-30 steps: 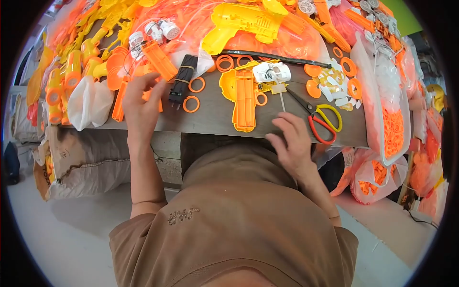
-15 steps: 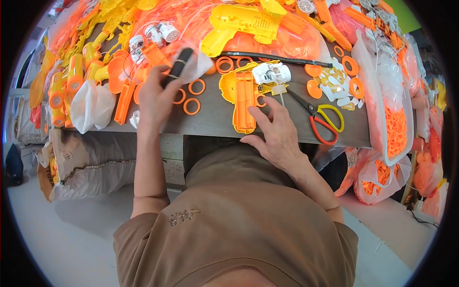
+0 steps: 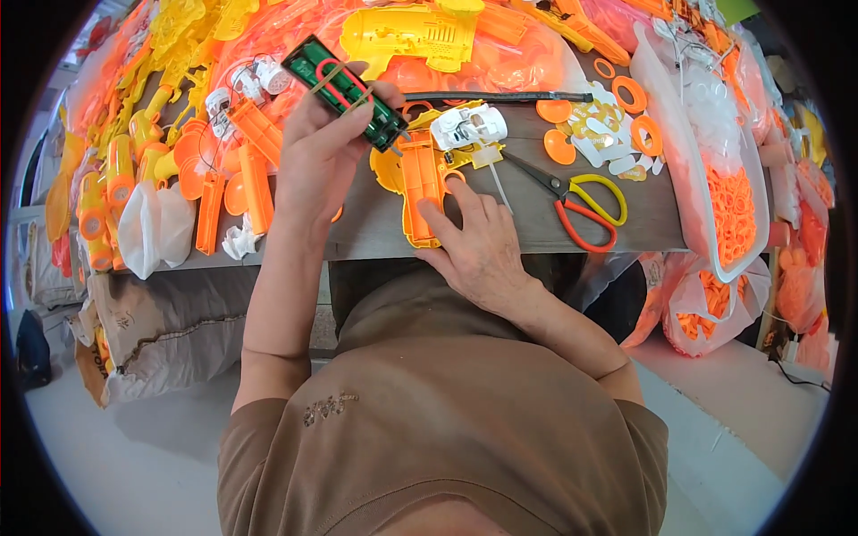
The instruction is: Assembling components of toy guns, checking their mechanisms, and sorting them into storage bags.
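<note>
My left hand (image 3: 322, 143) is raised over the table, closed around a black battery box (image 3: 347, 94). Its face shows green inside, with a red wire and a tan rubber band around it. My right hand (image 3: 483, 237) rests on the handle end of a yellow toy gun half-shell (image 3: 386, 170), index finger against the orange battery tray (image 3: 420, 189) in it and thumb at its lower edge. A white motor unit (image 3: 466, 127) lies at the shell's upper end, beside a small pale connector (image 3: 487, 156). Scissors (image 3: 585, 201) with red and yellow handles lie right of it.
Yellow shells (image 3: 411, 37) and orange parts pile up at the back, behind a black strip (image 3: 500, 96). At the right stand a white tray (image 3: 684, 170) of small orange rings and a hanging bag (image 3: 715, 313). Orange rings (image 3: 629, 94) and white pieces (image 3: 617, 147) lie near the scissors.
My left hand has brought the battery box rightward and turned it, so its green inside now shows. My right hand has settled onto the toy gun half-shell. The whole view has shifted slightly.
</note>
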A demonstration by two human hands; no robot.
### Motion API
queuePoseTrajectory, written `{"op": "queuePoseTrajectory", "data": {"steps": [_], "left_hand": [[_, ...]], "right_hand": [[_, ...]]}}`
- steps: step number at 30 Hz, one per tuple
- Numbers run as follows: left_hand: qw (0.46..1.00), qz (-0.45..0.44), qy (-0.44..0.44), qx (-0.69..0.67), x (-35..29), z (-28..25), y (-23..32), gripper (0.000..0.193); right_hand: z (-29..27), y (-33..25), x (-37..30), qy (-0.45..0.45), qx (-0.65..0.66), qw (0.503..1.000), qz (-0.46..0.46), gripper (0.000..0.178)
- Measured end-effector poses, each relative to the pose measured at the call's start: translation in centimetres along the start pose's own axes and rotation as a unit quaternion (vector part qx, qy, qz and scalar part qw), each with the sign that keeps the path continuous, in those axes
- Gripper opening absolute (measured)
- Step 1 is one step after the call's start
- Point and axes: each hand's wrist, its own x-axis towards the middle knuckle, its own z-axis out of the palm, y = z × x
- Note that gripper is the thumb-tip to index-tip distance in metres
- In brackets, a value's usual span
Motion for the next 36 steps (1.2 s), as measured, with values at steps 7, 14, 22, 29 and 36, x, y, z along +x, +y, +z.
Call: {"op": "queuePoseTrajectory", "data": {"steps": [7, 14, 22, 29, 36], "left_hand": [[0.998, 0.0, -0.023, 0.054, 2.3, 0.1, -1.8, 0.033], [0.994, -0.008, -0.082, 0.069, 3.1, -0.8, -2.3, 0.032], [0.996, 0.024, -0.02, 0.086, 2.5, -0.3, -0.6, 0.043], [0.998, 0.042, 0.022, -0.043, 2.4, -2.1, -0.4, 0.037], [0.998, -0.005, 0.032, -0.05, 2.8, -0.4, -0.7, 0.031]], "right_hand": [[0.7, 1.1, -0.3, 0.037, 0.02, 0.998, -0.05, 0.044], [0.9, 1.5, -0.2, 0.049, 0.031, 0.997, -0.054, 0.045], [1.0, 1.7, -0.4, 0.041, 0.037, 0.997, -0.054, 0.045], [1.1, 1.8, -0.4, 0.033, 0.035, 0.997, -0.053, 0.046], [0.8, 1.9, -0.2, 0.041, 0.049, 0.996, -0.061, 0.044]]}}
